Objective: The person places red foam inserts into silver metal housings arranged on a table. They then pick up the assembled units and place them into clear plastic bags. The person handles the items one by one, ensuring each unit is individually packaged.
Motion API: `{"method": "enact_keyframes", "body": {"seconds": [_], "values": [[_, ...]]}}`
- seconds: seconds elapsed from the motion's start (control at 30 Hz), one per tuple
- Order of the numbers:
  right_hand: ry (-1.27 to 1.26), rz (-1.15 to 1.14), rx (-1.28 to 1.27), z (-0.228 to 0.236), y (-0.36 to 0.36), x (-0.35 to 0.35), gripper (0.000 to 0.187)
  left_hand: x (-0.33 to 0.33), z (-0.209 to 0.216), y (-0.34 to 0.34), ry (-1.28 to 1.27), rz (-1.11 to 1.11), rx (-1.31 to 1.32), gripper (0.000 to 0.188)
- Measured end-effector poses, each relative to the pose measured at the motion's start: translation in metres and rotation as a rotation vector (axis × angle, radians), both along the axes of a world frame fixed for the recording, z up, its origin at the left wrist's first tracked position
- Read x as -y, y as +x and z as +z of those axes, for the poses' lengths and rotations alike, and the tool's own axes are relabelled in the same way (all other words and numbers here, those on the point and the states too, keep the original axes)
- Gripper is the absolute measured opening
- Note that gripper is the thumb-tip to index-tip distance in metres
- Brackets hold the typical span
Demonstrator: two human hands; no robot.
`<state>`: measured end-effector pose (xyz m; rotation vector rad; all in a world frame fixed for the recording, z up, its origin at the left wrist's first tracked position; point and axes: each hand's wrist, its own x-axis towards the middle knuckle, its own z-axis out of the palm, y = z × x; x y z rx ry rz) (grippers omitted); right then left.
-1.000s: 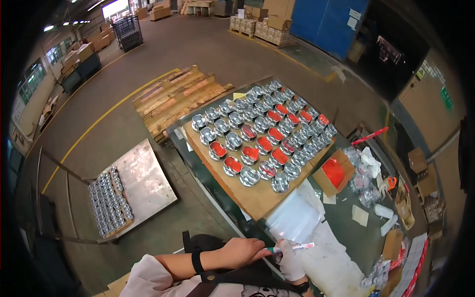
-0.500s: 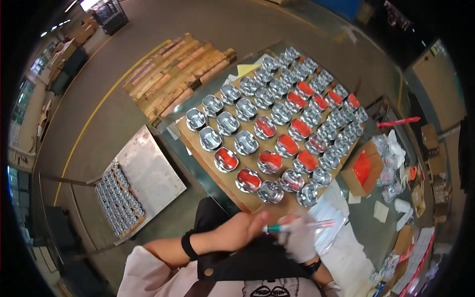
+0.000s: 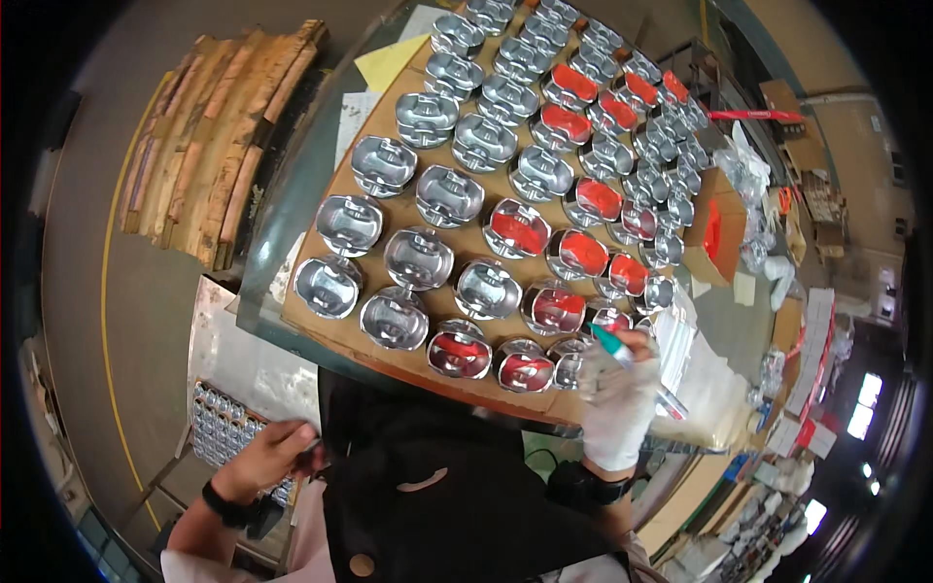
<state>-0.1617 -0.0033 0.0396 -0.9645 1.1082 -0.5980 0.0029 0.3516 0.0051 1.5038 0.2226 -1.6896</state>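
My right hand (image 3: pixel 618 394), in a white glove with the fingertips bare, is closed round a marker pen (image 3: pixel 610 344). One end of the pen is teal and points up and left; the other is reddish. The hand is over the near right corner of a brown board (image 3: pixel 321 306) holding rows of shiny metal pistons (image 3: pixel 392 318). Several pistons, such as a near one (image 3: pixel 459 350), have red patches inside. My bare left hand (image 3: pixel 267 459) is low on the left, off the board, with fingers curled together. Whatever they may hold is hidden.
A lower metal table (image 3: pixel 219 325) at the left carries many small metal parts (image 3: pixel 222 425). Wooden pallets (image 3: pixel 219 136) lie on the floor beyond. To the right are a cardboard box (image 3: pixel 716 233) with red material inside, plastic bags (image 3: pixel 743 160) and white sheets (image 3: pixel 677 350).
My hands, close together before, have separated: the left down and left, the right up over the board's corner with the pen. The view has shifted, bringing the pistons closer.
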Motion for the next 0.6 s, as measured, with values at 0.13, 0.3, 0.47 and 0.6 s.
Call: {"method": "enact_keyframes", "body": {"seconds": [0.13, 0.3, 0.47, 0.6], "values": [[-0.163, -0.049, -0.144, -0.020, 0.023, -0.016, 0.017, -0.128, -0.015, -0.033, -0.192, -0.619, 0.455, 0.029], [-0.589, 0.031, -0.277, -0.062, 0.047, -0.014, 0.012, -0.088, 0.018, -0.064, 0.049, -0.083, 0.347, 0.034], [-0.516, 0.158, -0.115, -0.071, 0.068, -0.012, 0.025, -0.085, 0.004, -0.074, 0.139, 0.110, 0.317, 0.033], [-0.668, 0.178, -0.150, -0.082, 0.070, -0.014, 0.024, -0.077, -0.007, -0.064, 0.160, 0.128, 0.300, 0.032]]}}
